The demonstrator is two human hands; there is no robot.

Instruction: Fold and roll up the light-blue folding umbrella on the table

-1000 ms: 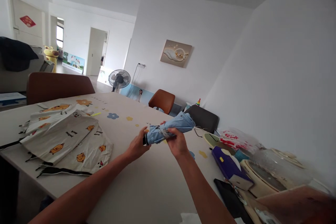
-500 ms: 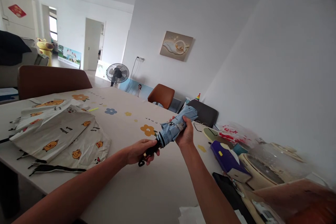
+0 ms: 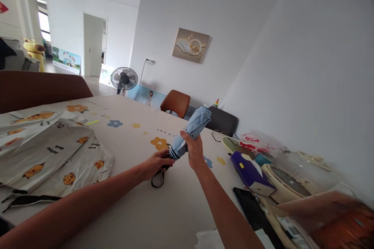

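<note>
A folded light-blue umbrella (image 3: 197, 121) is held above the table, tilted with its top pointing up and away to the right. My left hand (image 3: 157, 163) is closed round its dark handle, and a black wrist strap (image 3: 157, 179) hangs below. Higher up, my right hand (image 3: 194, 149) is wrapped round the folded blue cloth. To the left, a white umbrella (image 3: 58, 155) with yellow duck prints lies partly collapsed on the table, its near edge partly behind my left forearm.
The table (image 3: 140, 210) has a flower-printed top. Along its right side are a purple box (image 3: 251, 171), a cream appliance with a clear lid (image 3: 306, 167), a black flat object (image 3: 251, 206), eyeglasses (image 3: 217, 135) and plastic bags. Chairs and a fan (image 3: 124, 79) stand beyond.
My right hand has slid down the blue umbrella toward the handle, and the cloth looks more tightly gathered. The umbrella stands steeper. My view has turned slightly to the right.
</note>
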